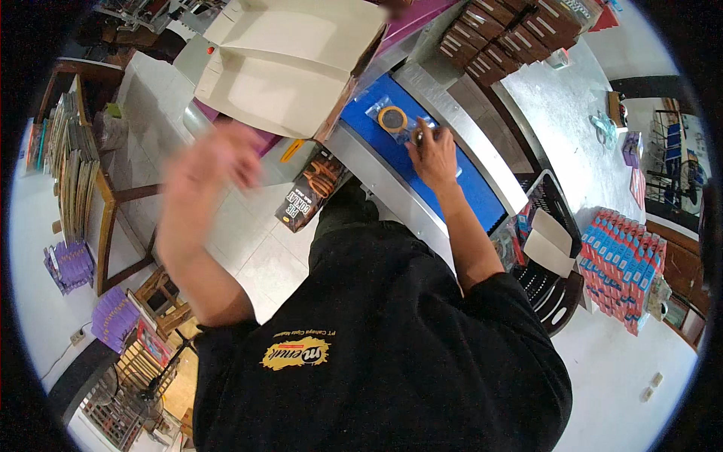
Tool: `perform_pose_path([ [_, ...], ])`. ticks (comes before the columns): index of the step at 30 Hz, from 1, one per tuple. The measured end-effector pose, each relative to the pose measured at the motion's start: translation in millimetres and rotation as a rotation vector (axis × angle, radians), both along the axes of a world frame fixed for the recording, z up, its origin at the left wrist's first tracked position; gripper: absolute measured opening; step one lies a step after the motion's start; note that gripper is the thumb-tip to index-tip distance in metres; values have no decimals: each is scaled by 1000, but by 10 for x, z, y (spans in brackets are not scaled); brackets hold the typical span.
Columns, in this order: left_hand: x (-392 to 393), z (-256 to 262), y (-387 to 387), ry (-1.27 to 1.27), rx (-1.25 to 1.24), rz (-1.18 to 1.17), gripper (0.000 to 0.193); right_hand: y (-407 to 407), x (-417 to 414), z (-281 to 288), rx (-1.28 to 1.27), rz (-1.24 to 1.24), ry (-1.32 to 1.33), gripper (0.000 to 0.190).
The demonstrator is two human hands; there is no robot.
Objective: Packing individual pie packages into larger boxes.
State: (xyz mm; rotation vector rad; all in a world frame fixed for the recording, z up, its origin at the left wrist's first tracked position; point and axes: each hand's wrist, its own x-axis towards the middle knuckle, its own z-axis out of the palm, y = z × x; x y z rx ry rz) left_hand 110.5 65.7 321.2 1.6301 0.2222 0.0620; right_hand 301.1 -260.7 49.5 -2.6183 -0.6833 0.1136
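Observation:
My right hand (435, 155) is over the blue conveyor belt (426, 181), its thumb and fingers closed around a clear plastic packet (417, 135) with a dark round item in it. Beside it on the belt lies another clear packet holding a round pie (392, 120) with a pale rim and dark filling. My left hand (217, 155) is raised at the left, blurred, close to the near edge of an open cream cardboard box (282, 85). Whether its fingers hold anything is unclear. A dark printed pie box (310, 189) stands between the belt and the floor tiles.
A metal rail (390, 186) edges the belt. A thin yellow tool (292, 151) lies beside the cardboard box. Stacked brown cartons (502, 39) stand at the upper right, near a metal-topped table (565, 107). Red and blue boxes (621, 260) are piled at right, behind a black chair (556, 294).

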Motion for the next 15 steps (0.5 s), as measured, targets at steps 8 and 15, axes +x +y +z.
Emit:
perform_pose_path([
  [8, 917, -1161, 873, 372, 1844, 405, 49, 350, 63, -250, -217, 160, -101, 70],
  [15, 1059, -1038, 341, 569, 2391, 223, 37, 810, 190, -167, -83, 184, -298, 67],
])
